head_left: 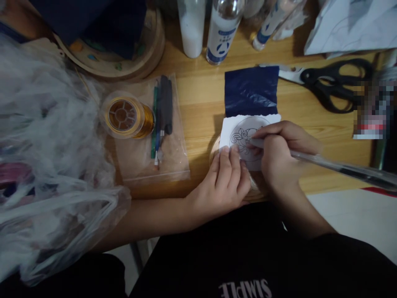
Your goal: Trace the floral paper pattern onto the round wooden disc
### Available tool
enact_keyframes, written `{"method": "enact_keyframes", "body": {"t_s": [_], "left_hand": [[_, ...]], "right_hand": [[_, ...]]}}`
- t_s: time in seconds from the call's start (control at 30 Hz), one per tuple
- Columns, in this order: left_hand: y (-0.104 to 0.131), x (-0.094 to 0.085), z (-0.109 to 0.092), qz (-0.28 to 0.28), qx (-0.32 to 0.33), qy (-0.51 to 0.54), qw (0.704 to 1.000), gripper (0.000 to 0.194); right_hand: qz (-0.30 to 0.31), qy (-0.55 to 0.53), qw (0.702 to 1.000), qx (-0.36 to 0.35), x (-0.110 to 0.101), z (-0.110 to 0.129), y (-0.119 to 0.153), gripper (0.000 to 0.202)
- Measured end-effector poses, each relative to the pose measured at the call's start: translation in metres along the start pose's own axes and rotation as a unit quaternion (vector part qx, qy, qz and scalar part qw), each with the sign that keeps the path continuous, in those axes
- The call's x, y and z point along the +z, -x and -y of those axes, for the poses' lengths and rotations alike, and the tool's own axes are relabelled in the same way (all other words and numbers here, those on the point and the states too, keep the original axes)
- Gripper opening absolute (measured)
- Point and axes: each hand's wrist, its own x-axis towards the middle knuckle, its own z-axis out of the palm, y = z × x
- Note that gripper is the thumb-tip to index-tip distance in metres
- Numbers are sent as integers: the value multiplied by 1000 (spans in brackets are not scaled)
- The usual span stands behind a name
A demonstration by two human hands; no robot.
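Note:
A white paper [226, 129] with a line drawing inside a circle lies over a round wooden piece [214, 152] near the table's front edge. My left hand [228, 180] presses its fingertips on the paper's lower left part, fingers bent and close together, and seems to steady the wooden piece too. My right hand [281, 159] grips a pen [338, 165], its tip on or just over the drawing; the fingers hide part of it. Dark blue sheet [251, 89] sticks out from behind the paper's top edge.
Black-handled scissors [328, 82] lie at the right. Bottles [221, 35] stand at the back. A wire spool [130, 118] and brushes rest on a clear bag [173, 161]. Crumpled plastic [56, 145] covers the left side, beside a round wooden tray [155, 45].

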Motion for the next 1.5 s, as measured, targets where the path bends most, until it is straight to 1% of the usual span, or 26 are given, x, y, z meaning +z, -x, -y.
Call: {"method": "enact_keyframes", "body": {"t_s": [0.07,0.23,0.4,0.77,0.9,1.0,1.13,1.27,1.5], "left_hand": [[0,0,0,0,2,4,1000,73],[0,0,0,5,3,7,1000,73],[0,1,0,1,4,4,1000,74],[0,1,0,1,2,8,1000,74],[0,1,0,1,3,10,1000,73],[0,1,0,-3,3,11,1000,73],[0,1,0,-1,4,8,1000,73],[0,1,0,3,3,4,1000,72],[0,1,0,-1,0,-4,1000,75]], "right_hand": [[0,-1,1000,-5,0,0,0,22],[23,-7,1000,-12,0,-1,0,22],[-4,-22,1000,4,-2,-3,-1,25],[26,5,1000,-3,-2,0,-2,20],[11,1,1000,10,-2,1,-1,22],[2,-8,1000,6,-2,0,-1,23],[10,-8,1000,-5,-2,-1,-1,22],[14,-4,1000,3,-2,-1,-1,22],[0,-12,1000,7,-1,1,-2,23]]}}
